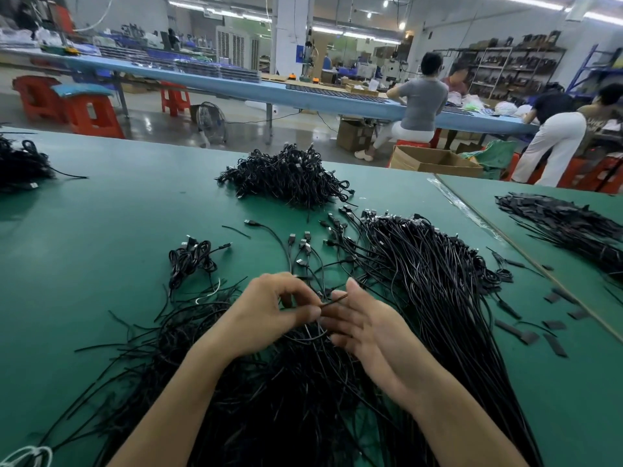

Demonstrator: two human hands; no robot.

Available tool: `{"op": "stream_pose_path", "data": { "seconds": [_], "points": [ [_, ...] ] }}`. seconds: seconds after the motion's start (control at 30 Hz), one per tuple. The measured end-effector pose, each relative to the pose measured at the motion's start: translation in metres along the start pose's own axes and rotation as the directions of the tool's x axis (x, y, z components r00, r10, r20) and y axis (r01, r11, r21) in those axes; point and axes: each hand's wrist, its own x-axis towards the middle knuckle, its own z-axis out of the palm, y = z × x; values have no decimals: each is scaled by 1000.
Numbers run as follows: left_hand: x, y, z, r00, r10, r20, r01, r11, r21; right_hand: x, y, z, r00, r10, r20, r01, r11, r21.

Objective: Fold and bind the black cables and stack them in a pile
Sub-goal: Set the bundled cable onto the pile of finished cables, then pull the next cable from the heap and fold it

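Pinching a thin black strand (pixel 333 301) between the fingers of our left hand (pixel 266 315), we find its long axis running rightward to our right hand (pixel 367 332), whose fingers lie open.

Open green table (pixel 101 230) lay along the left, from near edge to far, broken only by a small coiled bundle (pixel 190 261) and a dark heap (pixel 20 163) at the far left. The bound pile (pixel 286 176) blocked the far middle. Loose cables (pixel 421 281) covered the centre and near right, and stray wires (pixel 141 352) fanned out near left. Over them met the left hand (pixel 266 311), pinching a thin strand (pixel 333 301), and the right hand (pixel 364 328). Black tabs (pixel 526 335) dotted the right.
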Motion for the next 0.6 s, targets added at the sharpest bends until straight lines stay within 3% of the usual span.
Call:
{"op": "stream_pose_path", "data": {
  "seconds": [0.17, 0.23, 0.3, 0.43, 0.5, 0.6],
  "points": [
    [-12, 26, -16, 963, -34, 267, 37, 999, -5, 4, -12, 10, 984, -144, -102, 156, 981, 120],
    [-15, 32, -22, 976, -71, 207, 49, 993, 106, -1, -16, 12, 976, -203, -75, 210, 972, 102],
    [-17, 36, -26, 996, -73, 41, 62, 971, 229, -8, -19, 13, 966, -259, -13, 259, 966, 2],
    [-21, 42, -31, 977, 123, -176, -57, 939, 338, -23, -22, 17, 934, -307, 183, 351, 882, -313],
    [-19, 44, -31, 976, 158, -149, -109, 951, 290, -30, -24, 20, 896, -347, 279, 438, 798, -414],
    [-19, 46, -26, 995, 70, -76, -66, 997, 50, -37, -31, 18, 819, -471, 329, 574, 698, -428]
  ]
}}
